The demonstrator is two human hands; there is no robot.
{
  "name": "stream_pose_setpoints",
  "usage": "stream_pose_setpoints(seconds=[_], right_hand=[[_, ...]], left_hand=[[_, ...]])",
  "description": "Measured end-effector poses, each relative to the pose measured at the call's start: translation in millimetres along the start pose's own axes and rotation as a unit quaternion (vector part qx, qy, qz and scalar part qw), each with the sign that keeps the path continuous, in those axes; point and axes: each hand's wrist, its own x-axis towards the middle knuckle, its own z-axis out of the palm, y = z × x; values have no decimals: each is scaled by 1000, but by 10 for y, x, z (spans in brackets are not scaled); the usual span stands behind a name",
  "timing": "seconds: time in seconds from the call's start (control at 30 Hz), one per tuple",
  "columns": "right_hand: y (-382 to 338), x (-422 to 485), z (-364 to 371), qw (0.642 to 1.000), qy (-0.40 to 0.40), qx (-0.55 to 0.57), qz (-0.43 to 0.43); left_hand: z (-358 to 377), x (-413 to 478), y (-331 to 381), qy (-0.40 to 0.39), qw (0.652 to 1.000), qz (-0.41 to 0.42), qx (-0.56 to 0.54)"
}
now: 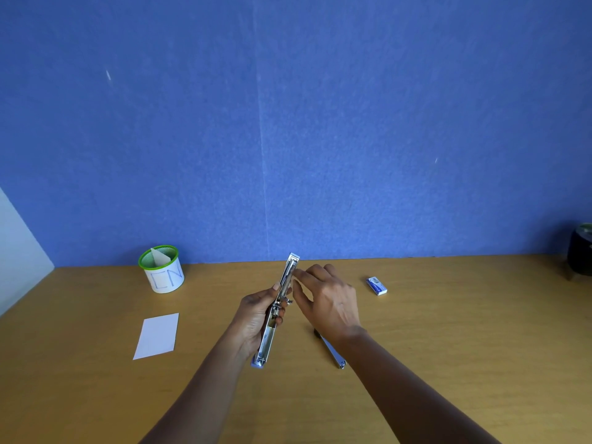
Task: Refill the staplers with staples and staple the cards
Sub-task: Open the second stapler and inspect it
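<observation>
Worktop [448, 347] of yellow-brown wood, running back to a blue felt wall [288, 123]. We note a white panel [19, 245] at the far left and a dark round object [579, 251] at the right edge, too cropped to name.

On the left, near the wall, stands a green-rimmed mesh cup [161, 270] with a hand-lettered white label and a folded card [159, 255] upright inside it. A white card [157, 336] lies flat on the wood in front of the cup, well apart from it. A small blue-and-white staple box [377, 286] lies to the right.

The left grip [256, 315] is curled round a metal stapler [286, 277], held above the wood at centre. It is swung open, tilted with its far end up and its magazine showing.

The right grip [330, 302] is loosely spread, fingers nearly straight. We see its fingertips against the upper part of the magazine, thumb lower down.

A second stapler [331, 350] lies on the wood under the right wrist, partly hidden.
</observation>
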Motion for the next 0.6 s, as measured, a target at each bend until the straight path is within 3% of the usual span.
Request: stream_pose_setpoints(seconds=[0.23, 0.4, 0.6], right_hand=[[37, 27, -22, 999, -29, 8, 37], [-25, 27, -20, 970, -76, 180, 146], [-64, 11, -29, 969, -96, 180, 136]], left_hand=[[-11, 1, -6, 1, 1000, 9, 19], [10, -2, -3, 7, 1000, 21, 14], [7, -6, -28, 17, 1000, 21, -6]])
